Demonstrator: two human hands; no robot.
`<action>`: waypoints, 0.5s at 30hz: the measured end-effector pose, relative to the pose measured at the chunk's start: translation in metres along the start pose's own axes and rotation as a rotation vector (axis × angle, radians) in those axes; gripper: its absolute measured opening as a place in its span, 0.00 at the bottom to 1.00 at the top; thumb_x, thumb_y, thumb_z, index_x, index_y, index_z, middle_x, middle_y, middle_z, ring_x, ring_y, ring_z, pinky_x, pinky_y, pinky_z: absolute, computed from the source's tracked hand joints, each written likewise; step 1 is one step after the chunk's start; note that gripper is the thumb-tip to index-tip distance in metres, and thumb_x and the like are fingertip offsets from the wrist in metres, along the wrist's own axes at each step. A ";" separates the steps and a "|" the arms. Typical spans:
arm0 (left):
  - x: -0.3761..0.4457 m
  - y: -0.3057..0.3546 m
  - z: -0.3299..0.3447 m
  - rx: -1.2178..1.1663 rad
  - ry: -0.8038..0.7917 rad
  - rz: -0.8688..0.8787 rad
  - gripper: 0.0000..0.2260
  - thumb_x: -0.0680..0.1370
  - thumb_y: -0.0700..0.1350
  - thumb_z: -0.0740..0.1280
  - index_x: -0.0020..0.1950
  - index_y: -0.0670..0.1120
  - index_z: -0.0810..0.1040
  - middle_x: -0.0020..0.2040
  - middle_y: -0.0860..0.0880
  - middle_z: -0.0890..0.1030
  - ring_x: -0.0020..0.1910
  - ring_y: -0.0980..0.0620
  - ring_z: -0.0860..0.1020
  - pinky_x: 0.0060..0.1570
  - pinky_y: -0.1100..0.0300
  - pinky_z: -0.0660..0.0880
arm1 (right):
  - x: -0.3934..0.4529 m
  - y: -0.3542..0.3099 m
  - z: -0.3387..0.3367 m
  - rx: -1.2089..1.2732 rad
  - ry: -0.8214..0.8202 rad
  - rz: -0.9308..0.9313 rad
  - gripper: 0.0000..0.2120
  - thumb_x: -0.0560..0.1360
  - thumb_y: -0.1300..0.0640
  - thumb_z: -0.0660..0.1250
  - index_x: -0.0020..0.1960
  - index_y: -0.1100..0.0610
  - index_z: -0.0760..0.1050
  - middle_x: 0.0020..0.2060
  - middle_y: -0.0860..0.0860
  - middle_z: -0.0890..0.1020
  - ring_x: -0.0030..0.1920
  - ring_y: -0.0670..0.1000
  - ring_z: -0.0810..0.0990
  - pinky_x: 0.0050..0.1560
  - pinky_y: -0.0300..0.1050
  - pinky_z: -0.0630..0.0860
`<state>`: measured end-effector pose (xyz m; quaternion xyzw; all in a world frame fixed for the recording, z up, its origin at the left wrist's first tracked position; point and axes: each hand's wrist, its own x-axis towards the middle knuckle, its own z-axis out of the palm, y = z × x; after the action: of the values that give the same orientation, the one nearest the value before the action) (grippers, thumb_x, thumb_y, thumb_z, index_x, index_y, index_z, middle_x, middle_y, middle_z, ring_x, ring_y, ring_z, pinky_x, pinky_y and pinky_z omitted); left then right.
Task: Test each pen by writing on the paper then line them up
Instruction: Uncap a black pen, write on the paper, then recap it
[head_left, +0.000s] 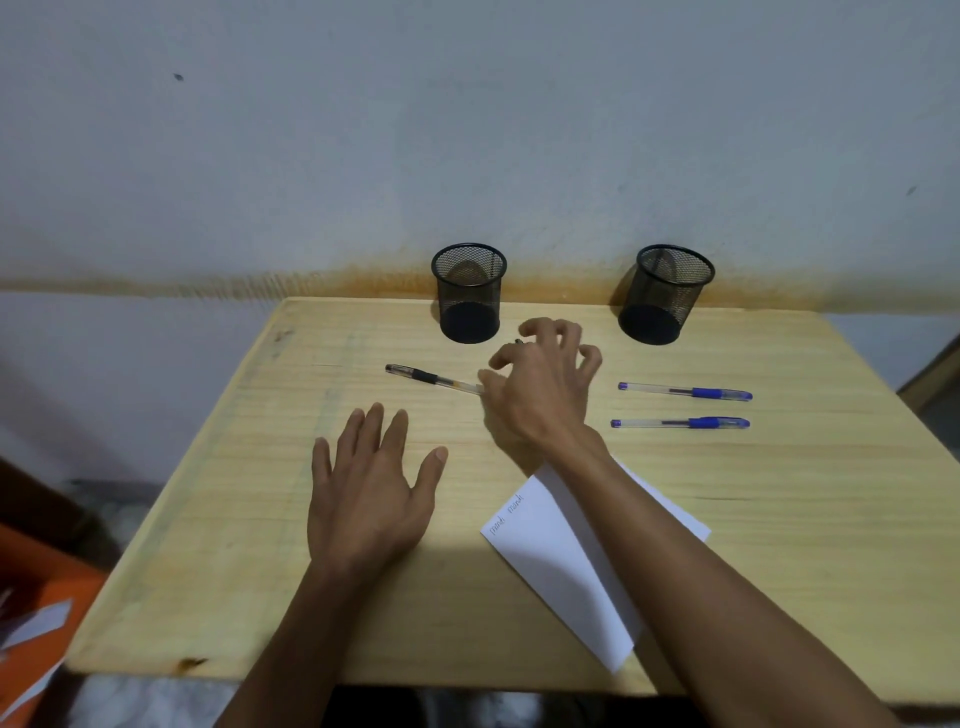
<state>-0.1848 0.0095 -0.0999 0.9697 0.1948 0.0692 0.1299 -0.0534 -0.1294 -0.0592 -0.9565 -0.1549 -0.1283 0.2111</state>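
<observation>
A black-grip pen (431, 378) lies on the wooden table (208, 519), left of centre, its right end hidden under my right hand (540, 389). That hand hovers with fingers curled and spread, its thumb touching the pen's end. Two blue-grip pens lie parallel on the right, one farther (685, 391) and one nearer (680, 423). A white paper (561, 561) with two handwritten words near its top left corner lies under my right forearm. My left hand (369, 493) rests flat on the table with fingers spread and holds nothing.
Two black mesh pen cups stand at the table's back edge against the wall, one at centre (469, 293) and one to the right (665, 293); both look empty. An orange object (36, 613) with white paper sits beyond the table's left edge.
</observation>
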 end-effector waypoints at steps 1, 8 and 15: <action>0.000 0.000 0.000 -0.002 -0.001 0.000 0.32 0.80 0.67 0.47 0.80 0.52 0.57 0.82 0.50 0.53 0.81 0.51 0.46 0.78 0.44 0.44 | 0.001 -0.003 0.005 -0.008 -0.025 -0.016 0.13 0.76 0.45 0.68 0.56 0.48 0.85 0.68 0.48 0.71 0.72 0.54 0.60 0.69 0.57 0.51; -0.001 0.000 -0.001 -0.007 -0.003 -0.008 0.32 0.80 0.68 0.47 0.80 0.53 0.57 0.82 0.51 0.53 0.81 0.52 0.45 0.78 0.45 0.43 | 0.004 -0.012 0.019 -0.120 -0.088 -0.024 0.12 0.77 0.43 0.68 0.50 0.49 0.87 0.66 0.48 0.74 0.68 0.55 0.63 0.59 0.55 0.49; -0.002 0.000 0.000 -0.018 0.021 0.004 0.32 0.80 0.68 0.47 0.80 0.52 0.59 0.82 0.51 0.54 0.81 0.52 0.47 0.78 0.45 0.44 | -0.014 -0.010 -0.011 -0.023 -0.080 -0.070 0.12 0.80 0.47 0.66 0.52 0.52 0.85 0.69 0.47 0.73 0.71 0.54 0.60 0.64 0.55 0.49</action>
<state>-0.1862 0.0086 -0.0998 0.9682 0.1933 0.0812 0.1363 -0.0720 -0.1295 -0.0502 -0.9572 -0.1952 -0.0992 0.1893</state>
